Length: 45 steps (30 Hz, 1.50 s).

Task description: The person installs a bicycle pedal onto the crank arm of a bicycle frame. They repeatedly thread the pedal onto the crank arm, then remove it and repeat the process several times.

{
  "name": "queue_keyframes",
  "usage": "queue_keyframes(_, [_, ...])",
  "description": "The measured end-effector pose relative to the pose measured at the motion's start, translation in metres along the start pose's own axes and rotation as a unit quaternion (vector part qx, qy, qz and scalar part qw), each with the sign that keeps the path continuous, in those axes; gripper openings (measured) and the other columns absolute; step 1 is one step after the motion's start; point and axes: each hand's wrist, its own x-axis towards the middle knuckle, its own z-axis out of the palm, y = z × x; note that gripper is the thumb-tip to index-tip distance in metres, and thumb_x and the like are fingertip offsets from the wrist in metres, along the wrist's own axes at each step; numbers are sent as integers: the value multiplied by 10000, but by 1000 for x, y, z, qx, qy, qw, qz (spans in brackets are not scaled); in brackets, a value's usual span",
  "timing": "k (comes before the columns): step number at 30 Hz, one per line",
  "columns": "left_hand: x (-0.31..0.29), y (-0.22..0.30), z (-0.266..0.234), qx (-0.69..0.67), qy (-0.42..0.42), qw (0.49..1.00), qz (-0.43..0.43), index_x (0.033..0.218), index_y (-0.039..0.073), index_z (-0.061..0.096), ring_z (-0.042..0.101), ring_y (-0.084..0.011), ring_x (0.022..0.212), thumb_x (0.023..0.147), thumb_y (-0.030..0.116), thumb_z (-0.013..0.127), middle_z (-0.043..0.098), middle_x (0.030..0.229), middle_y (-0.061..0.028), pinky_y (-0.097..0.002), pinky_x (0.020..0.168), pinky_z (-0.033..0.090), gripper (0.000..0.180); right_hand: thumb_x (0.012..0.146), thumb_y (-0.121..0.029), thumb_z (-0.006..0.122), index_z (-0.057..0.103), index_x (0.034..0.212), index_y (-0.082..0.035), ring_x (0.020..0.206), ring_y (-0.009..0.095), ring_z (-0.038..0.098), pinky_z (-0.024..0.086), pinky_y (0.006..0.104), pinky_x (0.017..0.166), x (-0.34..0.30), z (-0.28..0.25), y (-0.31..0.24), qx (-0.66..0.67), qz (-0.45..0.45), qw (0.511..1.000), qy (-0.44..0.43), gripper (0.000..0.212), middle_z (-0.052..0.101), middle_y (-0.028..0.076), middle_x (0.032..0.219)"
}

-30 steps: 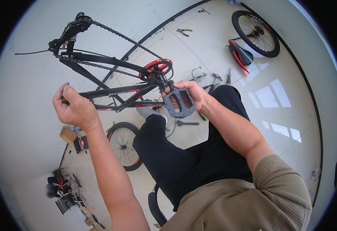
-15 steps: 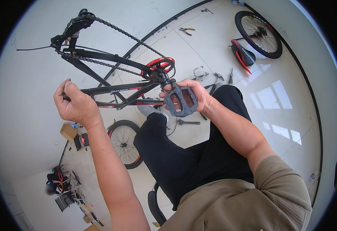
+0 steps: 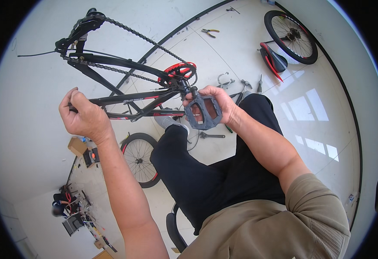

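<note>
A black and red bicycle frame (image 3: 145,113), without wheels, is held up before me. My left hand (image 3: 83,113) is closed round the rear end of one of its tubes at the left; the gripped part is mostly hidden. My right hand (image 3: 223,101) is closed on a dark grey platform pedal (image 3: 203,113), thumb on top, fingers partly hidden behind it. The pedal's axle end is close to the crank area beside the red chainring (image 3: 168,72). A chain (image 3: 148,41) runs from the chainring to the rear derailleur (image 3: 82,30) at upper left.
On the tiled floor lie pliers (image 3: 209,32), an adjustable wrench (image 3: 212,136), a hammer (image 3: 246,86) and a screwdriver (image 3: 260,84). A wheel (image 3: 139,159) lies left of my knee; another wheel (image 3: 291,36) and a saddle (image 3: 273,60) are far right. A person (image 3: 59,207) is at lower left.
The fingers of my right hand behind the pedal have shifted slightly, showing less to the left of it. My left hand and the frame have barely moved.
</note>
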Motion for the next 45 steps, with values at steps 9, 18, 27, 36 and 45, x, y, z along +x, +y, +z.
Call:
queue_keyframes(9, [0,-1,0,10,1,1000,5,956,-27,712,548,-96,670,907,128,624,685,832,-46,-232,578,435,186,924,-274,578,695,1097,-15,1007,296,672,541,490,927,2,4,7,0,-13,1000,-2,332,695,160,1123])
queue_keyframes(18, [-1,0,1,10,0,1000,6,953,-26,709,546,-99,670,913,137,619,679,832,-41,-231,580,434,191,892,-235,637,671,1036,18,987,322,670,521,527,1033,3,-3,7,54,-33,998,-4,294,662,149,1035])
queue_keyframes(27, [-1,0,4,-24,4,1000,-3,941,-48,696,528,-84,640,902,82,613,669,814,-43,-215,568,428,159,918,-271,533,637,1228,25,1024,289,660,565,445,936,3,1,5,18,-13,999,-27,441,667,133,1091])
queue_keyframes(36, [0,1,0,-29,1,1000,0,945,-54,688,502,-74,639,904,78,625,643,795,-33,-214,553,412,152,880,-256,540,590,1223,43,1055,298,596,535,434,924,6,0,8,54,-11,997,-46,457,607,126,1049])
queue_keyframes(45, [0,0,4,-54,-6,999,-2,980,-60,682,490,-71,636,909,115,638,615,780,-24,-207,557,412,194,786,-271,579,594,976,13,929,301,558,443,448,1010,3,-12,-8,35,-57,994,-91,342,561,111,911])
